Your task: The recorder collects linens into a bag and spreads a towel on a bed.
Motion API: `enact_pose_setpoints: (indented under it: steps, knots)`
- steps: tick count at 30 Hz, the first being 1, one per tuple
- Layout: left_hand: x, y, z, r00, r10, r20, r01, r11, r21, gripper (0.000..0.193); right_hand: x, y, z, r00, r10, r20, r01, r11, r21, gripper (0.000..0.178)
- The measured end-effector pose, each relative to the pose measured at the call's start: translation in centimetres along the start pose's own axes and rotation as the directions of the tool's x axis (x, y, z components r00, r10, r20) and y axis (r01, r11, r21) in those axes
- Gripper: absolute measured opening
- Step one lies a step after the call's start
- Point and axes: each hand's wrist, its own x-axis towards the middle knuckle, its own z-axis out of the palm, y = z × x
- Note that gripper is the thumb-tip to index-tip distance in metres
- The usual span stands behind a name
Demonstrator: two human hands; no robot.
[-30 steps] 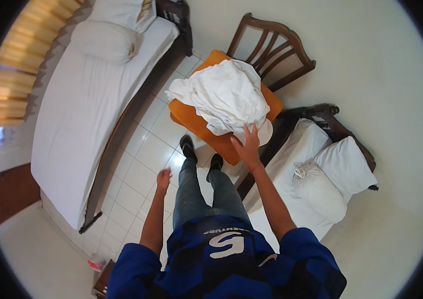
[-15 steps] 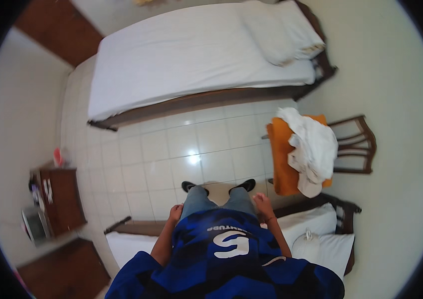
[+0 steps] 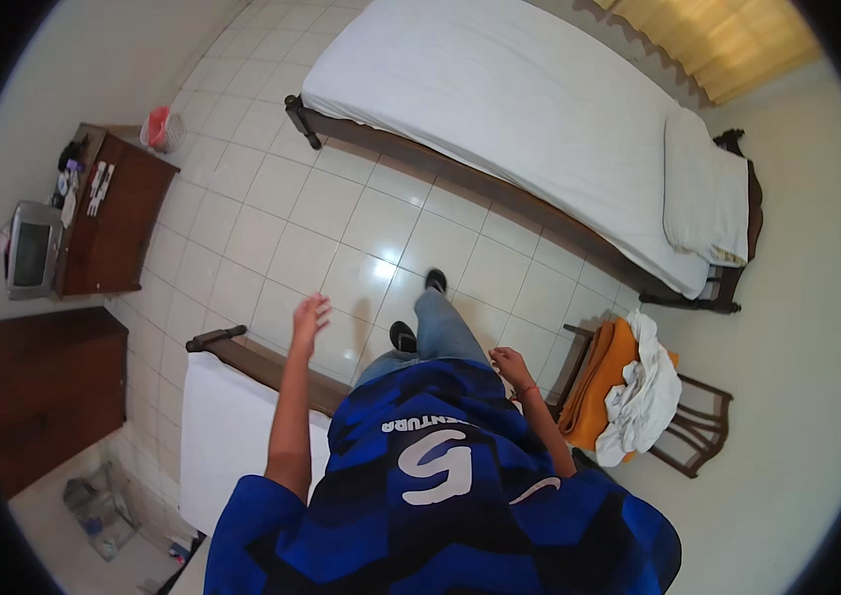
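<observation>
My left hand [image 3: 311, 322] is held out in front of me over the tiled floor, its fingers loosely spread and nothing in them. To the right, my right hand [image 3: 510, 367] hangs beside my hip with a thin band at the wrist. Its fingers are loosely bent, the thumb side stands off, and no object shows in it. Nearest to it is a wooden chair [image 3: 706, 433] bearing a folded orange cloth [image 3: 589, 402] and a crumpled white cloth [image 3: 643, 392]. Neither hand touches anything that I can see.
A bed with a white sheet [image 3: 500, 109] and pillow [image 3: 690, 188] stands ahead. Another white bed [image 3: 212, 426] is close at my left. Further left are a brown cabinet [image 3: 123, 213], a small television [image 3: 34, 250], a waste basket [image 3: 163, 131] and another brown cabinet [image 3: 44, 392].
My view has turned, and the beds and chair now lie at a slant. My left hand has lifted forward and opened away from my side. My feet have moved into a stride.
</observation>
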Motion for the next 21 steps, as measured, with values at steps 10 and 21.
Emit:
enact_pose_setpoints:
  steps: [10,21]
  knots:
    - [7.2,12.0,-5.5,0.98,0.081,-0.182,-0.107,0.984,-0.14,0.049,11.3,-17.1,2.5,0.992,-0.09,0.089,0.107,0.973,-0.206,0.041]
    - [-0.9,-11.1,-7.6,0.888,0.112,-0.447,0.245,0.707,0.663,0.048,22.1,-51.9,30.8,0.697,-0.422,0.58,0.644,0.724,-0.247,0.038]
